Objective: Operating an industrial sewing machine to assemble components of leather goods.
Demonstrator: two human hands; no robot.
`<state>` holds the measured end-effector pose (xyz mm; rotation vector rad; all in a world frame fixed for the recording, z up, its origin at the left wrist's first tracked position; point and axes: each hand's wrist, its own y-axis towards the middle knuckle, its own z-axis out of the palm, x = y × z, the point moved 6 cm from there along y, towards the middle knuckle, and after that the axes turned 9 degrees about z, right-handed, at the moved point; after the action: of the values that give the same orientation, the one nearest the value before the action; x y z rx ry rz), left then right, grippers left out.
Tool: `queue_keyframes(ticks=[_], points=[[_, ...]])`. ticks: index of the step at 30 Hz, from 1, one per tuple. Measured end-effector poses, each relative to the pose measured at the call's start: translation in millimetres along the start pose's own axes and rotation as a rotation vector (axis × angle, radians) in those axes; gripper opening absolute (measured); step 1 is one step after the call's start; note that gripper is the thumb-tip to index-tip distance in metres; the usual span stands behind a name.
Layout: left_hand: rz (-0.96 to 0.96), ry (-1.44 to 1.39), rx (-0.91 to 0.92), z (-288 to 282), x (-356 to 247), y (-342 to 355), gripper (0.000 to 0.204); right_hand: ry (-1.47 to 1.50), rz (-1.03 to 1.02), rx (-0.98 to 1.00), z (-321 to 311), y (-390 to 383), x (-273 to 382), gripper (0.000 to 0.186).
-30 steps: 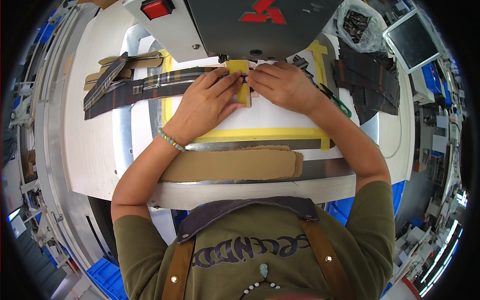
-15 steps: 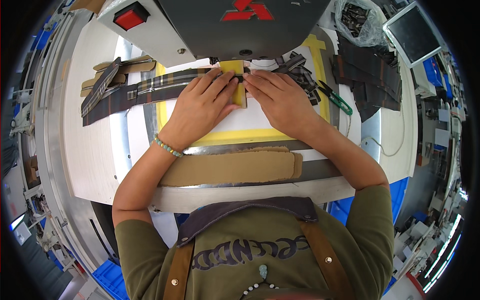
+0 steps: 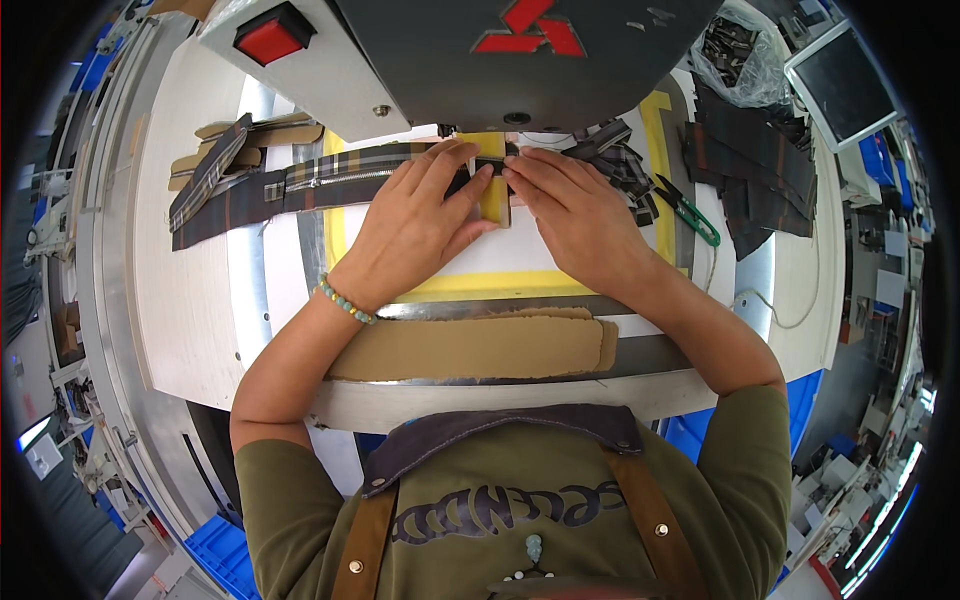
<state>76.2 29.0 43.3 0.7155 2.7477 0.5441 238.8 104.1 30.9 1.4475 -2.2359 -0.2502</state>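
Note:
A dark plaid fabric strip with a metal zipper point(image 3: 340, 184) lies across the work plate, its right end running over a yellow piece point(image 3: 493, 206) under the machine head. My left hand point(image 3: 412, 222) rests on that strip, fingers stretched over it and thumb apart on the yellow piece's lower part. Facing it, my right hand point(image 3: 585, 215) has its fingers together, their tips closed at the strip's end beside the yellow piece. The right thumb is hidden. Right behind that hand lies a heap of plaid strips point(image 3: 607, 150).
A dark machine head point(image 3: 520, 70) with a red switch point(image 3: 273, 33) overhangs the plate. Brown cardboard point(image 3: 470, 347) lies near me. Green-handled thread snips point(image 3: 690, 212), plaid pieces point(image 3: 755, 165), a plastic bag point(image 3: 740, 55) and a screen point(image 3: 842, 78) are at right.
The whole view has shifted slightly, so everything sits a little further right and lower. Both hands stay at the strip and yellow piece, with only slight finger movement.

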Motion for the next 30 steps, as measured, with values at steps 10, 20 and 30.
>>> queue_keyframes(ticks=[10, 20, 30], points=[[0.054, 0.013, 0.01, 5, -1, -1, 0.062, -0.023, -0.024, -0.009, 1, -1, 0, 0.039], [0.073, 0.06, 0.082, 5, -6, 3, 0.067, 0.021, 0.002, -0.034, 3, -3, -2, 0.041], [0.077, -0.085, 0.083, 1, 9, 0, 0.059, 0.019, -0.008, -0.036, 2, 0, -2, 0.038]])
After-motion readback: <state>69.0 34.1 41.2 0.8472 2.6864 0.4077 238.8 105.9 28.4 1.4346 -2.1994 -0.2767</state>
